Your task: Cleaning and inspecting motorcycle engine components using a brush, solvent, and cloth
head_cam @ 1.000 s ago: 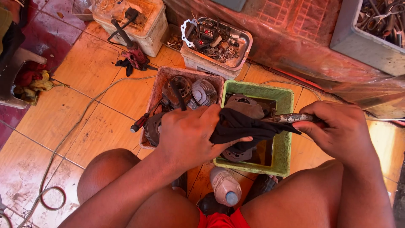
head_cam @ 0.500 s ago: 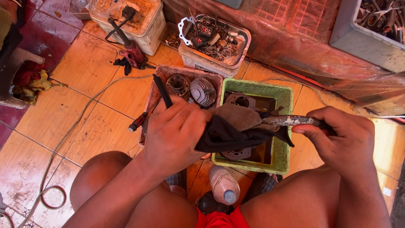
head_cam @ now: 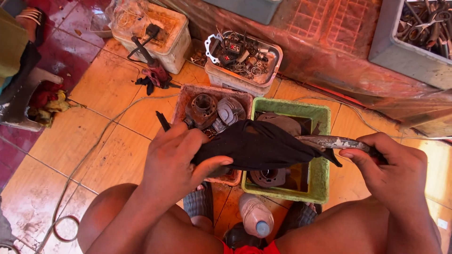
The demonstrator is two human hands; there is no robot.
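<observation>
My left hand [head_cam: 176,162] grips a black cloth [head_cam: 256,146] bunched around the near end of a long, dirty metal part [head_cam: 329,141]. My right hand [head_cam: 393,167] holds the other end of that part by its dark handle. Both hands hover over a green plastic bin [head_cam: 320,178] that holds engine pieces. Left of it sits a reddish tray [head_cam: 186,99] with a metal cylinder [head_cam: 202,109] and a finned grey part [head_cam: 230,110].
A white tub of small metal bits [head_cam: 242,54] and a dirty white box [head_cam: 162,33] stand farther back. A grey crate of tools [head_cam: 414,42] is at top right. A plastic bottle [head_cam: 255,217] stands between my knees. A cable [head_cam: 89,157] crosses the tiled floor.
My left hand has slid the black cloth leftward along the metal part, baring more of it. My right hand has shifted slightly right and lower with the handle.
</observation>
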